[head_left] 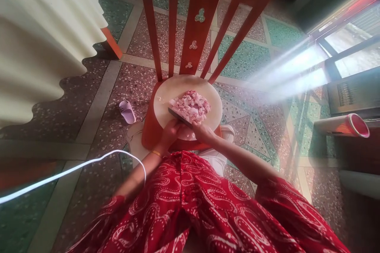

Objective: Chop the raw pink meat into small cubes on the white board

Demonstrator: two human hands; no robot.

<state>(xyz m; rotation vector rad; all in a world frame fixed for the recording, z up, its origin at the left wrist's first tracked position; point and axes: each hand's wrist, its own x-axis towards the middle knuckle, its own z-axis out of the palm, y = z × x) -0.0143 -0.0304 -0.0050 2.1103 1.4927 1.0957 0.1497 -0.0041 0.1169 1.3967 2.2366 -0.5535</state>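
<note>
A round pale cutting board (162,104) rests on the seat of a reddish-brown chair (148,130). On it lies a heap of chopped pink and white pieces (194,104) that look like onion. My right hand (204,133) is closed round the handle end of a knife (179,115), whose dark broad blade slants up to the left along the near edge of the heap. Just on the near side of the blade, my left hand (171,133) has its fingers curled at the board's front edge. What those fingers hold, if anything, is hidden.
The chair's slatted back (191,27) rises beyond the board. A lilac slipper (127,111) lies on the tiled floor at the left. A pale cloth (44,43) hangs at upper left, and a white cable (74,167) crosses near my left arm. A cylindrical container (341,125) is at the right.
</note>
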